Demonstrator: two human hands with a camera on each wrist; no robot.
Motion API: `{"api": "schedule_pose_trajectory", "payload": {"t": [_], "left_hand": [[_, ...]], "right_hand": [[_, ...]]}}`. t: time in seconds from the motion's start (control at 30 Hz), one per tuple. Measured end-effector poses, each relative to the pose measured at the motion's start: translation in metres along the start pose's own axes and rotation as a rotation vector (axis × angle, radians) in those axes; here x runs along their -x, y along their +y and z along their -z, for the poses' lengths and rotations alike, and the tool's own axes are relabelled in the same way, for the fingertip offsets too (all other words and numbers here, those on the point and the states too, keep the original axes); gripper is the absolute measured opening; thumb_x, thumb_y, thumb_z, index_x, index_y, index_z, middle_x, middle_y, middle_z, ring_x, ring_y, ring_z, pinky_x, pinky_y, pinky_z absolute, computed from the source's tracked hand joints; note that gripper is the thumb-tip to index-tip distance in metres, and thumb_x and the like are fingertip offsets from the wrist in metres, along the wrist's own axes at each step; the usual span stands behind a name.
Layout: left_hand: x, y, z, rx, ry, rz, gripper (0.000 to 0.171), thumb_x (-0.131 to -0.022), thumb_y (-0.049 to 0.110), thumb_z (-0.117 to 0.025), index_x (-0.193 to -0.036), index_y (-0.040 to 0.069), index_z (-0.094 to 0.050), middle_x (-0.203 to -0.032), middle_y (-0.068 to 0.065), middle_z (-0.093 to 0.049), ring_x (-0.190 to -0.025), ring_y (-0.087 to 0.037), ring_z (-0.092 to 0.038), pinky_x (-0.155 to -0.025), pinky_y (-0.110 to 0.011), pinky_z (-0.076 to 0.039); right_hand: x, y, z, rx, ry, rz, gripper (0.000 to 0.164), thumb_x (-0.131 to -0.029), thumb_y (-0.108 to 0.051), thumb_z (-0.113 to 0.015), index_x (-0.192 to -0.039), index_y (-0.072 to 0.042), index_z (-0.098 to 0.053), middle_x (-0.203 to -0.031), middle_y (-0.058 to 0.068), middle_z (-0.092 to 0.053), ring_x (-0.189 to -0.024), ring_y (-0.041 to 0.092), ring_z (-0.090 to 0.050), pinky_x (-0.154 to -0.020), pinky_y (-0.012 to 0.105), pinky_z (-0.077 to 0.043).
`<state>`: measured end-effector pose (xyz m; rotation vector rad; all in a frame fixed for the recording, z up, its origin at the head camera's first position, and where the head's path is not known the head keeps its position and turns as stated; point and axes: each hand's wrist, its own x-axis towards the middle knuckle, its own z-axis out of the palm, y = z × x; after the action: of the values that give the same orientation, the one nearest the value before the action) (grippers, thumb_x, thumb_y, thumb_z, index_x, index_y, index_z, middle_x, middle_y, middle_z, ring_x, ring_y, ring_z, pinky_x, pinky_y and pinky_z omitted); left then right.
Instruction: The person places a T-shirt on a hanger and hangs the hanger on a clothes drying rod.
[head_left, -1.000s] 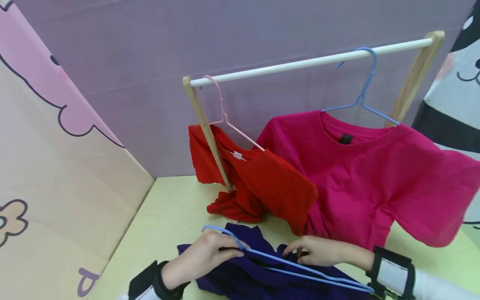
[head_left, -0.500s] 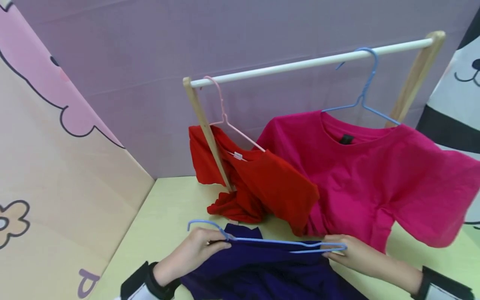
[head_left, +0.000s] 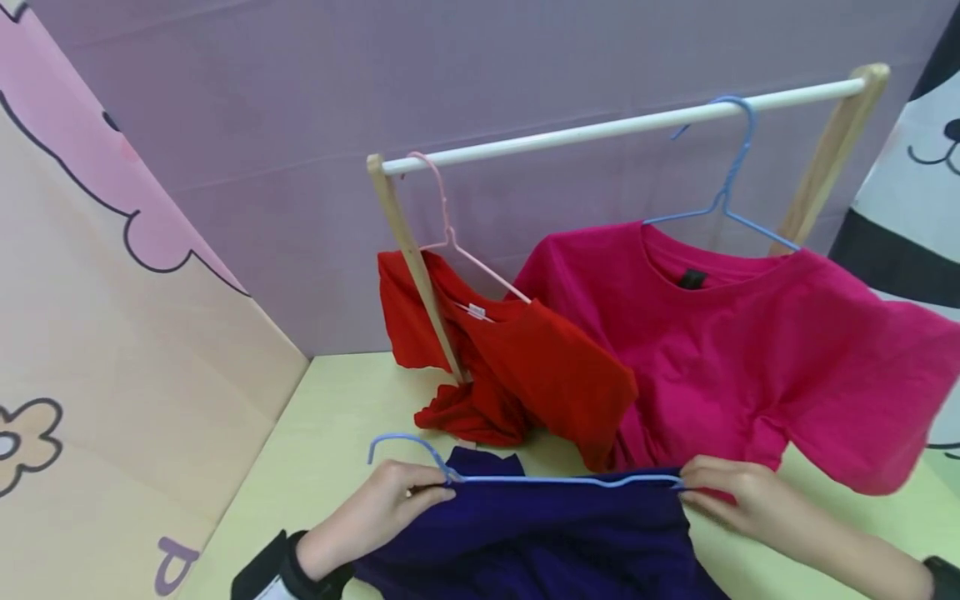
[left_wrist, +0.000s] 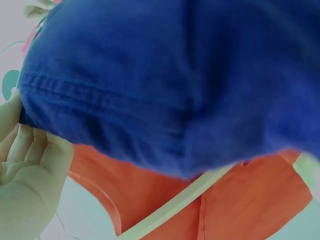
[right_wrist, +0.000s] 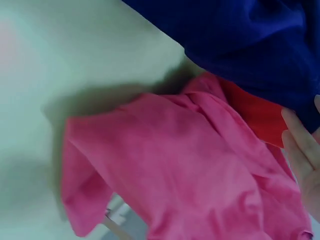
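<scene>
A blue clothes hanger [head_left: 555, 480] lies along the top edge of a dark blue garment [head_left: 555, 533], its hook pointing left. My left hand [head_left: 382, 510] pinches the hanger by the base of the hook, together with the cloth. At the hanger's other end, my right hand [head_left: 750, 504] pinches the tip and the garment's edge between thumb and fingers. The cloth hangs down between both hands. In the left wrist view, a stitched seam runs across the blue garment [left_wrist: 125, 75], and fingers grip its edge at the left.
Behind the hands stands a rack with a white rod [head_left: 600, 129] and wooden legs. A red shirt [head_left: 555, 350] hangs there on a pink hanger [head_left: 447, 225], beside a magenta T-shirt [head_left: 720, 350] on another blue hanger [head_left: 727, 187]. Beneath is a pale yellow tabletop [head_left: 337, 417].
My right hand has moved from the cloth's middle to the hanger's far end, where it now holds hanger and garment edge. The hanger has swung level, and the cloth's top edge is drawn straight.
</scene>
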<state>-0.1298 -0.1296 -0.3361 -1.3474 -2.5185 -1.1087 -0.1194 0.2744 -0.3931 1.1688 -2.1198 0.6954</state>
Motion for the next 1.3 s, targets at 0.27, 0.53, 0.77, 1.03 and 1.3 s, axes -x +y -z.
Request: {"api": "schedule_pose_trajectory", "payload": {"t": [0.27,0.53,0.77,1.03,1.3], "left_hand": [[0.000,0.008,0.006,0.040,-0.008,0.034,0.007,-0.085,0.008,-0.058,-0.083,0.008,-0.064,-0.072,0.002,-0.061,-0.065,0.000,-0.049,-0.056,-0.016,-0.044],[0.000,0.007,0.007,-0.012,-0.014,0.003,0.006,-0.084,0.006,-0.059,-0.083,0.010,-0.064,-0.074,0.005,-0.060,-0.065,0.002,-0.049,-0.056,-0.013,-0.043],[-0.012,0.013,-0.007,-0.040,-0.087,-0.005,0.009,-0.083,0.006,-0.059,-0.087,0.007,-0.066,-0.079,0.002,-0.065,-0.068,0.002,-0.053,-0.059,-0.010,-0.042],[-0.023,0.018,-0.027,-0.149,-0.043,-0.020,0.003,-0.082,0.007,-0.061,-0.080,0.008,-0.063,-0.073,0.004,-0.062,-0.066,0.003,-0.054,-0.062,-0.008,-0.041],[-0.033,0.024,-0.036,-0.140,-0.059,-0.065,0.004,-0.082,0.007,-0.061,-0.083,0.008,-0.064,-0.075,0.004,-0.062,-0.068,0.003,-0.054,-0.065,-0.008,-0.042]], "right_hand": [[-0.018,-0.005,0.016,0.018,0.005,0.061,0.033,-0.091,-0.034,-0.045,-0.073,-0.014,-0.064,-0.077,-0.009,-0.057,-0.076,-0.006,-0.050,-0.063,0.007,-0.041],[-0.032,-0.017,0.034,-0.002,-0.056,0.071,0.026,-0.090,-0.033,-0.047,-0.080,-0.016,-0.064,-0.081,-0.009,-0.056,-0.075,-0.006,-0.051,-0.060,0.006,-0.041],[-0.047,-0.028,0.025,-0.027,-0.024,0.035,0.028,-0.091,-0.032,-0.045,-0.082,-0.015,-0.066,-0.084,-0.008,-0.058,-0.081,-0.005,-0.051,-0.068,0.007,-0.042],[-0.061,-0.043,-0.005,-0.197,0.004,0.044,0.023,-0.090,-0.025,-0.048,-0.084,-0.011,-0.065,-0.084,-0.004,-0.059,-0.076,0.003,-0.056,-0.067,0.008,-0.044],[-0.068,-0.057,-0.030,-0.298,0.022,0.080,0.019,-0.089,-0.018,-0.051,-0.086,-0.006,-0.064,-0.087,0.001,-0.058,-0.075,0.006,-0.056,-0.067,0.010,-0.045]]}}
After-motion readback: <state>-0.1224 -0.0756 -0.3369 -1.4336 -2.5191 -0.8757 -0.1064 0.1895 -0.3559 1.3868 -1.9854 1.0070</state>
